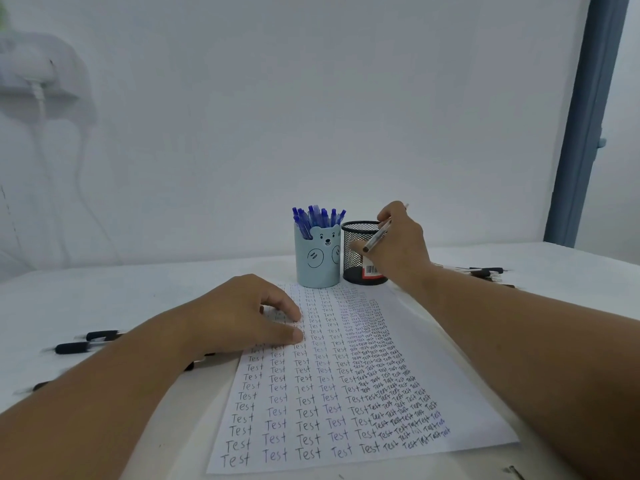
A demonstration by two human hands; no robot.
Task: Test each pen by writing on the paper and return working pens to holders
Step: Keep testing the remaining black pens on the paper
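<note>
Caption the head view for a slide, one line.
Right hand holds a clear pen by the black mesh holder; left hand rests on white paper filled with "Test".

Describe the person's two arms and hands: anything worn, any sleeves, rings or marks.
Both forearms are bare right to the picture's edge; no sleeves show. The left hand and the right hand wear no gloves, and no rings, watch or bracelets show on the sides facing the camera. No markings are visible. The nails look short.
</note>
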